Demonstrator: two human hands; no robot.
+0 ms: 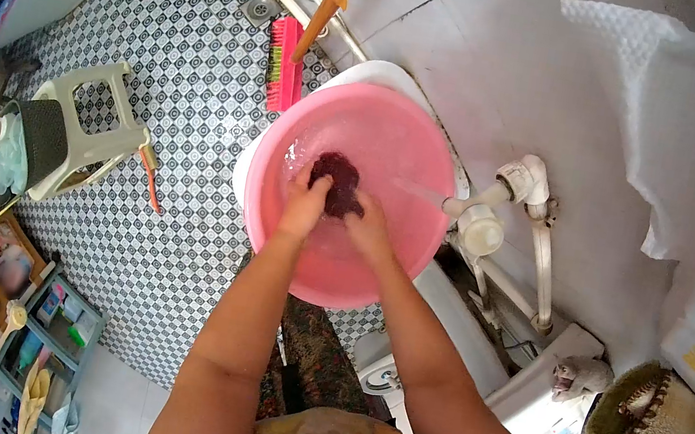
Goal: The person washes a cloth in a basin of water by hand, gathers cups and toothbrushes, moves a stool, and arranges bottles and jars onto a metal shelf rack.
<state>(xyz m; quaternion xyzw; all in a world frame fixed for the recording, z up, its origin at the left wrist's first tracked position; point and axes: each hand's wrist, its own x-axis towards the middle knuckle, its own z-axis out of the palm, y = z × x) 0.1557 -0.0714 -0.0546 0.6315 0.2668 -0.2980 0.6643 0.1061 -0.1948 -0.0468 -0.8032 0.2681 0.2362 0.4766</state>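
Basin, round and of pink plastic, seen from above with two hands at work inside it. The left hand grasps the left side of a dark maroon, bunched, soft-looking item, thumb laid on top; the right hand grasps its lower right edge (how tightly either hand presses cannot be told). The item lies within the basin, left of centre and apart from the wall; the two-sided hold presumably keeps a limp mass gathered. At right, a white plastic tap sends a clear stream of water past the rim, its spout apparently set so that the flow falls inside. A white tub shows around the basin, probably serving as its support.
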